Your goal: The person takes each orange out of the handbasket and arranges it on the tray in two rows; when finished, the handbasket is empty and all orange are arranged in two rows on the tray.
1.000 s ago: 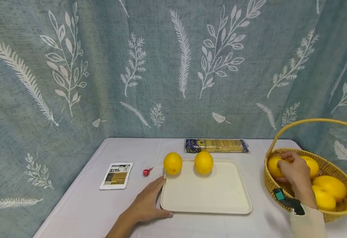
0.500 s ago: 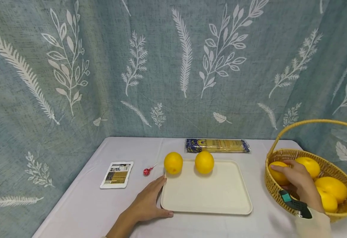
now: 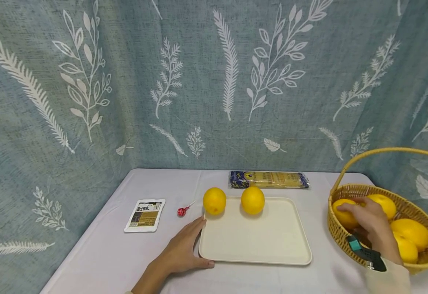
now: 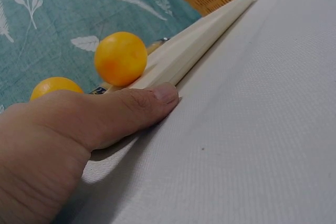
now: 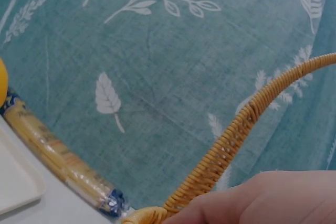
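"What has moved?"

"Over the last second the right hand has come a little nearer the person, and the leftmost orange in the basket has shifted slightly the same way."

"How does that hand lie?"

"Its fingers are curled over the leftmost orange, gripping it inside the basket's left end. The right wrist view doesn't show the fingertips."

"What's around it?"

"A dark wristband on the wrist, then more fruit in the basket: a far orange just beyond the hand, plus two touching oranges to its right. The handle arches above."

"And the left hand?"

"Spread, thumb apart from the fingers, against the left end of the cream tray. The thumb lies at the near-left corner."

"Anything on the tray?"

"One orange at its far-left corner, and a second orange along the far edge."

"Farther out?"

"A clear packet with blue ends behind the tray; left of the tray, a red lollipop, then a white pouch. A leaf-patterned curtain hangs behind the table."
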The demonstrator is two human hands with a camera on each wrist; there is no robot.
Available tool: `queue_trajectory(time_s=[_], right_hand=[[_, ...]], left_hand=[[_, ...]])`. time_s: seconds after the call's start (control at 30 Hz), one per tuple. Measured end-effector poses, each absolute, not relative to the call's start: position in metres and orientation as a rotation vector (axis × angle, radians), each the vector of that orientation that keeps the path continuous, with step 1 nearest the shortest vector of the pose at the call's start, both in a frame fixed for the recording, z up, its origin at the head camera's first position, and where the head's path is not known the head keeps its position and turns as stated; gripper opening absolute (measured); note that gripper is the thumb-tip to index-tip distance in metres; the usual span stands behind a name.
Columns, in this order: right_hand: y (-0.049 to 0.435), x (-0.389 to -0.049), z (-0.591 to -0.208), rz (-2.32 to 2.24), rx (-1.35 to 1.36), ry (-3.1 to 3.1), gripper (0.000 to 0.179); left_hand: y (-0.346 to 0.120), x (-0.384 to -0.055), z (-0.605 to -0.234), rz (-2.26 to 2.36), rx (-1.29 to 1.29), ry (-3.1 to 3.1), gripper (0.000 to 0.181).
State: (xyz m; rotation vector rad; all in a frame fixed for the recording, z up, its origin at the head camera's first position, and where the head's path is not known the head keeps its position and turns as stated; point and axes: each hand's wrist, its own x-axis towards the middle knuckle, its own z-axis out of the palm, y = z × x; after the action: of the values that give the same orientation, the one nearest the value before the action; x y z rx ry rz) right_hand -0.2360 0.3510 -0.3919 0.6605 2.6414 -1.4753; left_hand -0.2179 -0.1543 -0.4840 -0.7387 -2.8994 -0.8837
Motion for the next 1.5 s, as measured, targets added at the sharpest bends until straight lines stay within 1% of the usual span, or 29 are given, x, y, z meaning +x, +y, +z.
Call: queue_trajectory(time_s=[0.27,0.57,0.73,0.97,1.3,1.5], right_hand=[[0.344,-0.231,-0.381,-1.444,0.848,2.845,0.096],[0.334,-0.226,-0.372,-1.495,0.857,2.957,0.085],[0.323,-0.225,-0.369,-1.526,0.765,3.030,0.079],[0.301,-0.229,-0.367,-1.606,0.618,3.188,0.065],[0.270,-0.238,-0.371,-1.559,0.304,3.236,0.069],[0.252,-0.248,-0.381,-1.518,0.096,3.248,0.072]], left_hand=[[-0.154,-0.218,-0.483,-0.887,-0.738,-2.892,0.121],[-0.154,-0.218,-0.484,-0.888,-0.742,-2.887,0.121],[-0.154,-0.218,-0.483,-0.879,-0.741,-2.893,0.121],[-0.154,-0.218,-0.484,-0.870,-0.748,-2.890,0.120],[-0.155,-0.218,-0.484,-0.880,-0.761,-2.882,0.119],[-0.155,-0.218,-0.484,-0.887,-0.756,-2.891,0.121]])
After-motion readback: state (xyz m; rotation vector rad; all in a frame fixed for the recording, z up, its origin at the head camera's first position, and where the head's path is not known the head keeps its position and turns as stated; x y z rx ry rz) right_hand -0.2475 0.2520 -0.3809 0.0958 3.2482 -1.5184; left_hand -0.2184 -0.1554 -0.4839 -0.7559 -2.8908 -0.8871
